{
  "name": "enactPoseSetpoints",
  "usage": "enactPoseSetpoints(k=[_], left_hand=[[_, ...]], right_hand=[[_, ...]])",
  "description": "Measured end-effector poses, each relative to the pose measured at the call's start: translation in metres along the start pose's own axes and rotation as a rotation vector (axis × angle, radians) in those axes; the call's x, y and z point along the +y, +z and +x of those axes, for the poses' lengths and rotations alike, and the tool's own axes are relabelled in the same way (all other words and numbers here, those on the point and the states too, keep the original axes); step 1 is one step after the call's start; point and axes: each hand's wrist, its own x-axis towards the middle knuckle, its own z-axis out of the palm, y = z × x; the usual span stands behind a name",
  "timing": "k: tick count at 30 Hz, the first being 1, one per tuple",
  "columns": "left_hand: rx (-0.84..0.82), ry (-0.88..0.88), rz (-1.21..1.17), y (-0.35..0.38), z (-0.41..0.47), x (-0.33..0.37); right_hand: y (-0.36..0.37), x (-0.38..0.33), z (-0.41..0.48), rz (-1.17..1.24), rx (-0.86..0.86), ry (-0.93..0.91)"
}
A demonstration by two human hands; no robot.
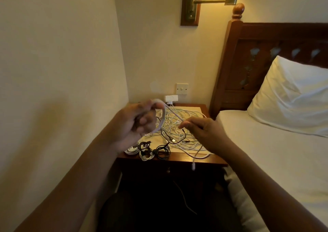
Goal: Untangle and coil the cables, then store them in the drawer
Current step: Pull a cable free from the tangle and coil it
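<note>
Holding a white cable (162,118) above the surface (179,158), the left hand (136,123) gripped its loop and the right hand (204,132) pinched the strand, hands apart. Likely light, limp, slippery; best grabbed near a plug. Tangle (179,123) lay beneath. Drawer (168,170) was dark and the left fingers blurred.

nightstand (179,158) | loose white cables (179,118) tangled on top | four coiled cables (147,151) at front-left edge

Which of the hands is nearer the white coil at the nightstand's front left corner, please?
Left: left hand just above the white coil; right hand well to its right.
</note>
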Motion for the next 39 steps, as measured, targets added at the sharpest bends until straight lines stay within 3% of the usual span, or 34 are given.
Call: enactPoseSetpoints(k=[4,6,9,12,18,23,26,30,35,39], left_hand=[[0.141,0.149,-0.146,0.004,0.019,0.004],[0.216,0.204,-0.051,0.009,0.029,-0.004],[0.336,0.269,0.558,0.012,0.035,-0.019],[0.313,0.245,1.098,0.000,0.028,-0.030],[0.164,0.068,1.372,-0.017,0.010,-0.023],[-0.101,-0.309,0.953,-0.023,-0.002,-0.017],[-0.260,-0.356,0.748,-0.022,-0.006,-0.016],[-0.167,-0.265,0.381,-0.046,-0.001,-0.017],[-0.118,-0.352,0.316,-0.056,0.000,-0.042],[-0.067,-0.311,0.166,-0.050,-0.006,-0.047]], right_hand=[[0.036,0.008,-0.021,0.008,-0.077,0.058],[0.050,-0.009,-0.031,-0.056,-0.167,0.015],[0.053,-0.048,-0.039,-0.177,-0.288,-0.068],[0.022,-0.073,-0.038,-0.268,-0.262,-0.142],[-0.046,-0.045,-0.020,-0.436,-0.062,-0.233],[-0.060,-0.009,-0.015,-0.506,0.029,-0.240],[-0.047,0.002,-0.022,-0.400,0.017,-0.204],[-0.039,-0.010,-0.037,-0.241,-0.117,-0.182],[-0.032,-0.038,-0.045,-0.126,-0.298,-0.229],[-0.035,-0.003,-0.032,-0.146,-0.074,-0.061]])
